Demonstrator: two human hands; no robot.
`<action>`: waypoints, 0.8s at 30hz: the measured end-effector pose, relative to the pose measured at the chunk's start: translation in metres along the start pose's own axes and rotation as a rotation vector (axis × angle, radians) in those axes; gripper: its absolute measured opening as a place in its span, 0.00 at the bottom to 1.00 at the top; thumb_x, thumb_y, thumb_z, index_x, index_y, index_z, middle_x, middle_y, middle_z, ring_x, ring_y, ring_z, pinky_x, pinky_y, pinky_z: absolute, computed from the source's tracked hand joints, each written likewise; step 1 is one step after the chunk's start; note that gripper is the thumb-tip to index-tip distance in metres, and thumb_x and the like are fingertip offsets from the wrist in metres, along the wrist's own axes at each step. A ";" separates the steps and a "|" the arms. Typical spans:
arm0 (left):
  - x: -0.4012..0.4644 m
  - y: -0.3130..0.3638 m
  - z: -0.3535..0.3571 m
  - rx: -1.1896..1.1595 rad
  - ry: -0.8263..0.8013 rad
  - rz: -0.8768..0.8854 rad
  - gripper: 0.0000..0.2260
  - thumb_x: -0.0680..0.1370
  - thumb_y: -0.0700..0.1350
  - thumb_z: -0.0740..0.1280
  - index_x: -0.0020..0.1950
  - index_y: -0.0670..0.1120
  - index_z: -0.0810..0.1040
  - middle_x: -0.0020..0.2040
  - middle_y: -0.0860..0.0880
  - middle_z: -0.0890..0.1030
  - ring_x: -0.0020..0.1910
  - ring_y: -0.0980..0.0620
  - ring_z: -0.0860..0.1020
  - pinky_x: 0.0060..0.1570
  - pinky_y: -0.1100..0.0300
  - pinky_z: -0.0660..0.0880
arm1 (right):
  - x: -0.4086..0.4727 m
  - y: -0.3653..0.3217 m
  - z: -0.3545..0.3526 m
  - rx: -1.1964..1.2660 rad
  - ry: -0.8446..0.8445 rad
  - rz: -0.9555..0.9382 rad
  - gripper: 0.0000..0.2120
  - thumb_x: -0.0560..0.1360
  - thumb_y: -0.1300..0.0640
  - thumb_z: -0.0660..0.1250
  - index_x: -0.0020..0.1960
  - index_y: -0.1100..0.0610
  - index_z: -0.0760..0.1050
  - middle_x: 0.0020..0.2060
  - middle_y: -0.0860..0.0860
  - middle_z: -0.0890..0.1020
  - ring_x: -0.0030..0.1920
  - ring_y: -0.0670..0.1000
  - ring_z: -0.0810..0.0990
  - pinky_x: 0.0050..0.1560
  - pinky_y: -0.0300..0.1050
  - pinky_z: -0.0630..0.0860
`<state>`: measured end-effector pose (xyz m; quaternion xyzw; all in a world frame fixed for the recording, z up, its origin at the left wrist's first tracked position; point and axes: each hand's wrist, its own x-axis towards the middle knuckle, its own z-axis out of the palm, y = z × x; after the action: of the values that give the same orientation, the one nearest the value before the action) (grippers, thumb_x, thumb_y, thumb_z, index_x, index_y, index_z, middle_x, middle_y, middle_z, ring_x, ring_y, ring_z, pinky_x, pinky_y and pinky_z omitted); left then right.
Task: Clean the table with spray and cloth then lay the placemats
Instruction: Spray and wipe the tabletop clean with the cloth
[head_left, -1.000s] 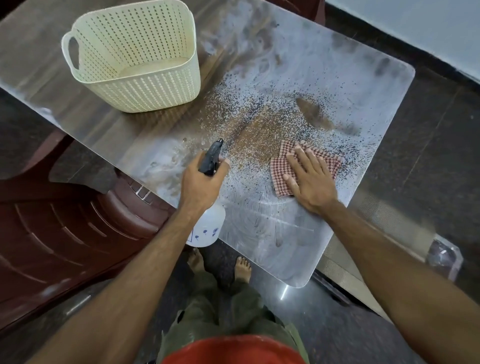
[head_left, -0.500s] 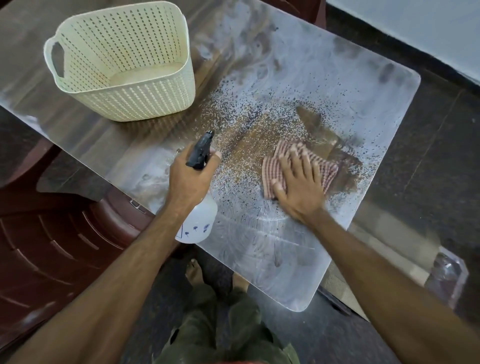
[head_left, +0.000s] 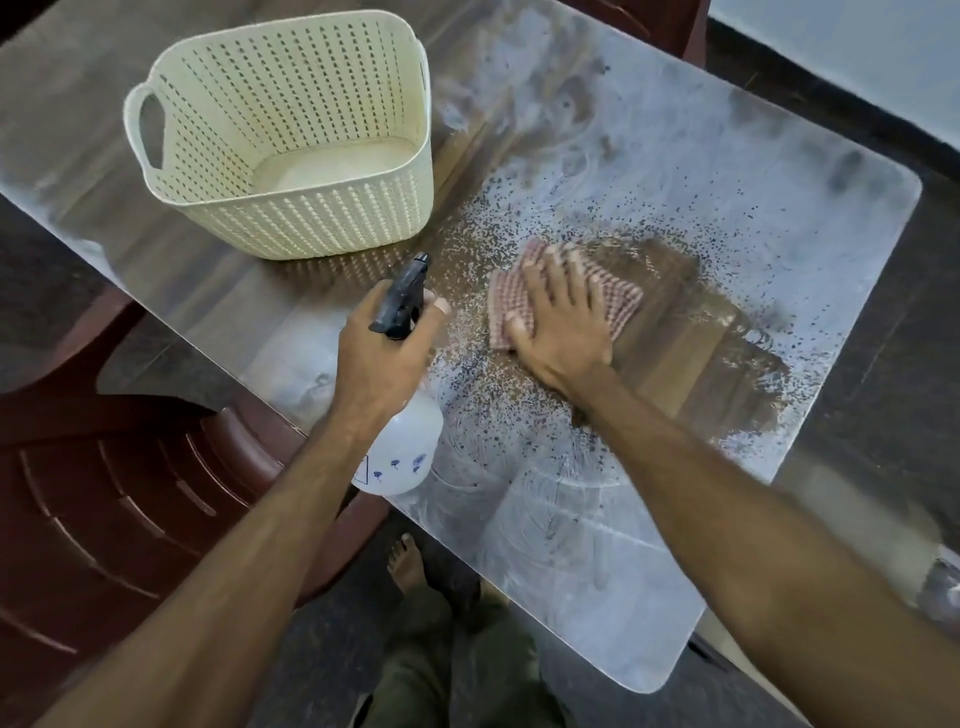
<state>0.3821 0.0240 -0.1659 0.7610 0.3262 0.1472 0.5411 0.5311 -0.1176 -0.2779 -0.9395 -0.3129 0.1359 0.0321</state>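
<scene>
Across the table (head_left: 779, 218), w/ its dusty film and droplet speckle, I read one clear change vs. the views from the last second: a dark, wiped band of bare wood now runs from the centre toward the right edge, where 1 s ago only a small smear showed. Cream basket (head_left: 291, 135) sits at far left of the top, apart from the wet zone; it looks empty, and I see no placemats anywhere in view. Spray bottle (head_left: 402, 447) hangs off the near edge, nozzle pointing over the speckled patch, held by the left hand (head_left: 379, 358), fingers wrapped round its neck and black trigger head. Checked cloth (head_left: 519, 306) lies flat on the top at the left end of the wiped band; it has shifted left since 0.5 s ago. Right hand (head_left: 561, 322) presses it down, fingers straight and spread, not curled. My judgement: wiping works, approx. a small share of the surface done; far side, near corner and left part remain filmy, so mat-laying is some way off.
</scene>
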 end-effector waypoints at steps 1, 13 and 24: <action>0.003 0.001 -0.001 -0.015 -0.002 -0.013 0.07 0.79 0.46 0.70 0.52 0.44 0.78 0.35 0.53 0.76 0.28 0.63 0.74 0.32 0.71 0.70 | -0.011 -0.011 0.005 0.001 -0.016 -0.050 0.34 0.80 0.35 0.39 0.81 0.51 0.41 0.80 0.56 0.43 0.79 0.58 0.40 0.77 0.62 0.39; 0.033 -0.014 -0.029 -0.077 -0.014 -0.044 0.08 0.79 0.45 0.70 0.53 0.41 0.79 0.31 0.48 0.74 0.21 0.59 0.73 0.27 0.69 0.71 | 0.104 0.019 -0.027 -0.024 0.069 0.117 0.36 0.79 0.34 0.39 0.81 0.53 0.43 0.80 0.58 0.45 0.80 0.59 0.43 0.78 0.60 0.40; 0.040 -0.011 -0.043 -0.102 -0.032 -0.058 0.08 0.79 0.44 0.69 0.52 0.40 0.78 0.42 0.33 0.80 0.20 0.58 0.72 0.26 0.69 0.72 | 0.019 -0.021 -0.002 -0.075 -0.044 -0.258 0.33 0.79 0.35 0.41 0.81 0.47 0.43 0.80 0.52 0.44 0.80 0.53 0.41 0.78 0.59 0.39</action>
<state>0.3833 0.0831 -0.1655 0.7248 0.3314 0.1355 0.5886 0.5345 -0.0895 -0.2774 -0.8888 -0.4365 0.1395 0.0070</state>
